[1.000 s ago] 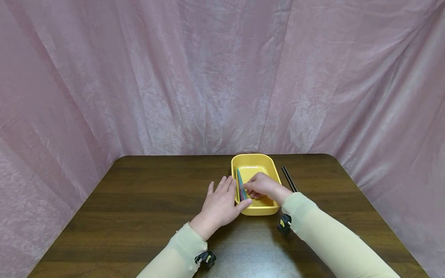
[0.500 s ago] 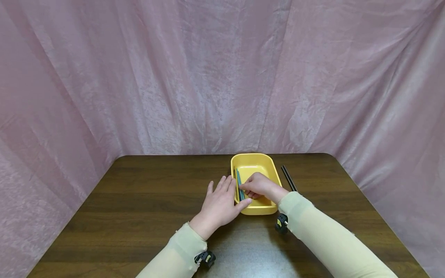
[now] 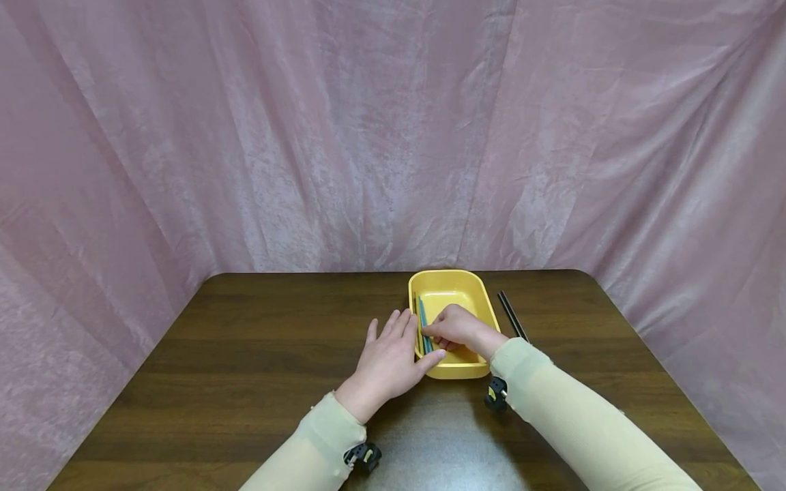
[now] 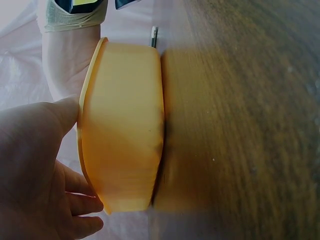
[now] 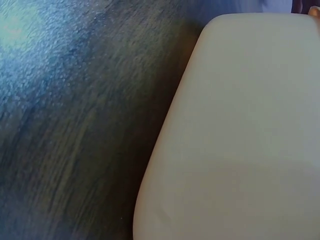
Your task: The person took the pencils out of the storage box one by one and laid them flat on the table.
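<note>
A yellow tray [image 3: 459,372] stands on the table, its outer wall filling much of the left wrist view. Slim coloured chopsticks [image 3: 422,310], a teal one uppermost, lie lengthwise along its left inner wall. My right hand [image 3: 459,329] reaches in over the tray's right side, fingers bent, fingertips at the teal chopstick and pinching there. My left hand [image 3: 389,358] lies along the tray's left rim with fingers straight and spread, its thumb over the near left corner. In the left wrist view the left thumb and fingertips meet the rim. The right wrist view shows only the tray wall beside the table.
A pair of black chopsticks [image 3: 512,316] lies on the brown wooden table [image 3: 258,341] to the right of the tray, partly behind the right forearm. Behind the table hangs a pink curtain [image 3: 368,136].
My right hand has shifted slightly left inside the tray, and the coloured chopsticks have moved closer to the left wall. My left hand has stayed in place.
</note>
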Tool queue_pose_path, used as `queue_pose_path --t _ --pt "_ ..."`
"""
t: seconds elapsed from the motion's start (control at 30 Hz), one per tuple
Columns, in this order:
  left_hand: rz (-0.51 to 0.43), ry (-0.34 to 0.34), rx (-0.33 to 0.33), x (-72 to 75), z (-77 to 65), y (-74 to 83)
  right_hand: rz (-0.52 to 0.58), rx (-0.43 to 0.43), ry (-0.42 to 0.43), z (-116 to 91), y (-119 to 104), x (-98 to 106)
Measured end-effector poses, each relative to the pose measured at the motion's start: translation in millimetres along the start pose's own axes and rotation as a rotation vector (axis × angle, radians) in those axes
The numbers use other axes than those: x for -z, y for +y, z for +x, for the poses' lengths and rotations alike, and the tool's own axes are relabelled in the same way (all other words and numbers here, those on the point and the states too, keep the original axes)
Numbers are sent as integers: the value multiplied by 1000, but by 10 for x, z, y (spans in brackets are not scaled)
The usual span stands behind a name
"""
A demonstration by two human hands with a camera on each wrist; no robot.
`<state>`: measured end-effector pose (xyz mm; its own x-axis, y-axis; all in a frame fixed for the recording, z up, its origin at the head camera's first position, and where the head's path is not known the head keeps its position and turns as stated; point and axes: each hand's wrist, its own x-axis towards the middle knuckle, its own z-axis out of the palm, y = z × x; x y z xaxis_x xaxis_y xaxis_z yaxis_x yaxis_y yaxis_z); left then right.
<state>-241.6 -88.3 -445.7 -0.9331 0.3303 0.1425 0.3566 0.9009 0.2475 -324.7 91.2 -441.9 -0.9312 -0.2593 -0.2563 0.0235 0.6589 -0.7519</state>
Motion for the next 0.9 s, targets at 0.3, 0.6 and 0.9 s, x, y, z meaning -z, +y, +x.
queue_pose_path --t 0.3,0.6,0.9 --pt "3 6 -5 -16 6 -12 -6 -10 -2 -22 -28 12" --pt "2 -5 1 -27 7 -19 9 -13 -8 -23 -23 6" --pt "-1 6 -1 -30 14 -24 64 -31 -15 -11 -16 10"
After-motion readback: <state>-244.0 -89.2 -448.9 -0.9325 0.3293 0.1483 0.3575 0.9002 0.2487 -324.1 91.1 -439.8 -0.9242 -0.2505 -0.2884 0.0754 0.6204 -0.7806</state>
